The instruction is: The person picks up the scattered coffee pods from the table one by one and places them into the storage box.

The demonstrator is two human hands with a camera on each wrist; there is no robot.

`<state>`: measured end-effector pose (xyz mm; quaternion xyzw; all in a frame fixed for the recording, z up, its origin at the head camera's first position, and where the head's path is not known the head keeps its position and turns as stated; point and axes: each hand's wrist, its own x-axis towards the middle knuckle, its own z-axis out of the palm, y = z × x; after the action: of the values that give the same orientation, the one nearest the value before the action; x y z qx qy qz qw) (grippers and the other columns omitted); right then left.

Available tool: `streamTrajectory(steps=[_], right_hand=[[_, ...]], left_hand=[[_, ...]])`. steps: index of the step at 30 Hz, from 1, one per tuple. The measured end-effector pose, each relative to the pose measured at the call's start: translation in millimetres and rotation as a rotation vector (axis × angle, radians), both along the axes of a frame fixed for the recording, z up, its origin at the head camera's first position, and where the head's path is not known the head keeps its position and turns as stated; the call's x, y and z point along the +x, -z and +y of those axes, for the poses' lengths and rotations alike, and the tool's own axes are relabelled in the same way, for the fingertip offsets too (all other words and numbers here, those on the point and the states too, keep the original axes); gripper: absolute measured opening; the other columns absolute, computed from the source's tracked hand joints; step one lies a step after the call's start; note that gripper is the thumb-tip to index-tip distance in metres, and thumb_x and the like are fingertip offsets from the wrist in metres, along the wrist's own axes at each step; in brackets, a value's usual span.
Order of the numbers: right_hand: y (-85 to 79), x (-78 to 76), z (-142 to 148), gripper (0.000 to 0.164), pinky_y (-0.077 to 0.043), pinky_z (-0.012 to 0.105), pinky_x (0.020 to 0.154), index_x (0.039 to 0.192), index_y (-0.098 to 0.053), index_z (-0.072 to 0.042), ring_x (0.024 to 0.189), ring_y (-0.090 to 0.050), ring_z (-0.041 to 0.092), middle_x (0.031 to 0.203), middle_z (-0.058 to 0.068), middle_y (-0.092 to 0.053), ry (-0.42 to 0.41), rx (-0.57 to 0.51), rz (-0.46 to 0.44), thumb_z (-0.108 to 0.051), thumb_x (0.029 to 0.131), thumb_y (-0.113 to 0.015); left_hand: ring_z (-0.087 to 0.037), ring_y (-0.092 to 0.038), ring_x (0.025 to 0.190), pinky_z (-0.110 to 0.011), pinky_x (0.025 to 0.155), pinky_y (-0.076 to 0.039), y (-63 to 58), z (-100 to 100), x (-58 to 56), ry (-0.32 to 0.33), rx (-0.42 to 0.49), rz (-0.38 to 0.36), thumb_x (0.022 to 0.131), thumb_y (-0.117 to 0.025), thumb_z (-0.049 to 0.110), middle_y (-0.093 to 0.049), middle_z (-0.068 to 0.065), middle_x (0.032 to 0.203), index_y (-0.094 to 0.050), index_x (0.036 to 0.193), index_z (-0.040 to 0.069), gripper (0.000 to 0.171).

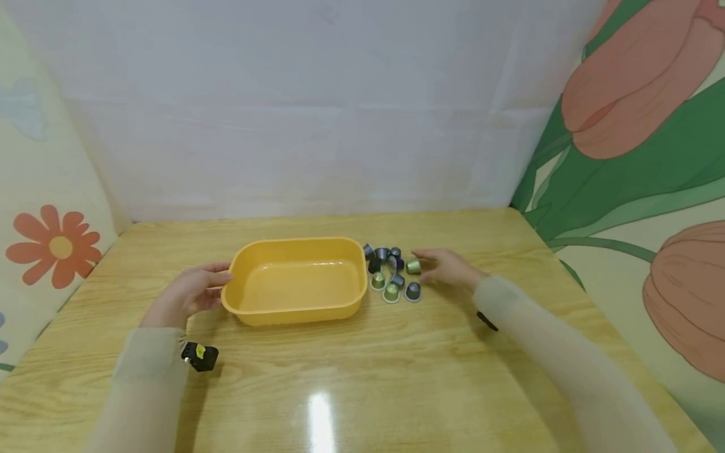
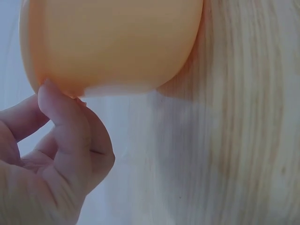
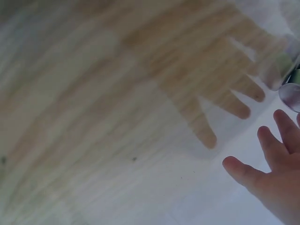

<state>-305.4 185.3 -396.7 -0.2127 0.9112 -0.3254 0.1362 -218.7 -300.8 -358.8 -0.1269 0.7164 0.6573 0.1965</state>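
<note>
A yellow plastic tub (image 1: 294, 316) stands on the wooden table, left of the middle. My left hand (image 1: 195, 290) grips its left end, with the thumb and fingertips at the rim; the left wrist view shows the fingers bent against the tub wall (image 2: 117, 47). To the right of the tub lies a cluster of coffee capsules, dark blue, grey and green. My right hand (image 1: 450, 267) is at the cluster's right side, thumb and forefinger spread around a green coffee capsule (image 1: 413, 267) on its side. In the right wrist view, the fingers (image 3: 269, 140) are apart, near a capsule (image 3: 291, 95).
Two more green capsules (image 1: 391, 292) and a dark blue one (image 1: 413, 291) stand at the near side of the cluster. A white cloth (image 1: 317, 126) hangs behind the table (image 1: 362, 365). Flower-patterned panels (image 1: 629, 189) flank both sides.
</note>
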Motion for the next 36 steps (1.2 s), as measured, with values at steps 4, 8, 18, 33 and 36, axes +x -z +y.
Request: streamTrajectory(steps=[4,8,18,33,36], right_hand=[[2.1,-2.0,-1.9,0.073,-0.02,0.054,0.113,0.147,-0.04,-0.007,0.137,-0.033,0.038,0.148,0.016,-0.04,-0.001,-0.019,-0.009,-0.013,0.084,-0.075],[2.3,-2.3,-4.0,0.071,-0.021,0.053,0.113,0.147,-0.041,-0.006,0.137,-0.034,0.038,0.148,0.016,-0.04,-0.003,-0.007,0.007,-0.015,0.085,-0.075],[4.5,-7.4,-5.7,0.069,-0.024,0.051,0.112,0.143,-0.046,-0.005,0.134,-0.038,0.036,0.143,0.016,-0.046,0.011,0.004,0.021,-0.012,0.083,-0.076],[-0.4,-4.7,-3.2,0.063,-0.032,0.048,0.109,0.14,-0.049,0.0,0.127,-0.047,0.036,0.137,0.02,-0.052,0.054,-0.056,-0.055,-0.012,0.085,-0.075],[-3.8,-4.2,-0.6,0.061,-0.034,0.047,0.108,0.139,-0.048,0.003,0.124,-0.05,0.036,0.133,0.022,-0.054,0.067,-0.11,-0.063,-0.009,0.086,-0.073]], left_hand=[[-0.01,-0.058,0.07,-0.022,0.062,-0.053,-2.3,2.7,1.0,-0.019,-0.043,0.005,0.101,-0.05,0.012,-0.056,0.007,0.089,-0.015,0.153,-0.002,0.065],[-0.01,-0.058,0.07,-0.023,0.062,-0.053,-2.6,3.9,1.2,-0.039,-0.059,0.007,0.101,-0.051,0.012,-0.057,0.007,0.087,-0.018,0.153,-0.002,0.063],[-0.01,-0.058,0.069,-0.023,0.062,-0.054,-1.1,3.6,0.9,-0.046,-0.048,0.007,0.101,-0.052,0.012,-0.057,0.007,0.086,-0.017,0.153,-0.002,0.065],[-0.009,-0.059,0.069,-0.023,0.062,-0.054,-0.3,3.8,2.5,-0.04,-0.012,0.014,0.101,-0.052,0.012,-0.058,0.008,0.087,-0.014,0.155,0.003,0.067],[-0.01,-0.058,0.069,-0.023,0.062,-0.054,-0.9,3.3,2.2,-0.04,-0.017,0.015,0.101,-0.052,0.013,-0.057,0.007,0.088,-0.014,0.155,0.003,0.067]])
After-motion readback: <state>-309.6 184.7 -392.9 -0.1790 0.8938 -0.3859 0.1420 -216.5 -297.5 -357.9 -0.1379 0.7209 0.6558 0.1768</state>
